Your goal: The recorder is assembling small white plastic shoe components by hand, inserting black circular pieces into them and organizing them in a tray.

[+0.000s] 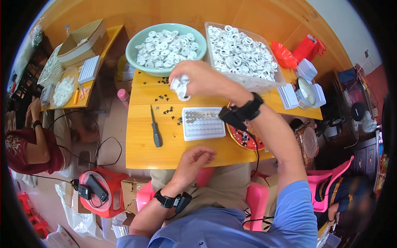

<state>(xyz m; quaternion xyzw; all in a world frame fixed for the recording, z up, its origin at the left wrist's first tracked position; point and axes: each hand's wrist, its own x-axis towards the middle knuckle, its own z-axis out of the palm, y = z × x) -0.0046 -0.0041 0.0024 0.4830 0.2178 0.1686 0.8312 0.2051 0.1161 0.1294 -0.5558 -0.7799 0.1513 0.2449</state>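
White ring parts (pixel 180 87) in right hand (pixel 198 78)

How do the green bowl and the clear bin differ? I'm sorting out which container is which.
The green bowl is round and opaque pale green; the clear bin is rectangular and see-through. The bowl sits at the table's far left edge, the bin to its right, behind the right hand. The bin looks larger and heaped fuller than the bowl. Both hold small white ring-shaped parts.
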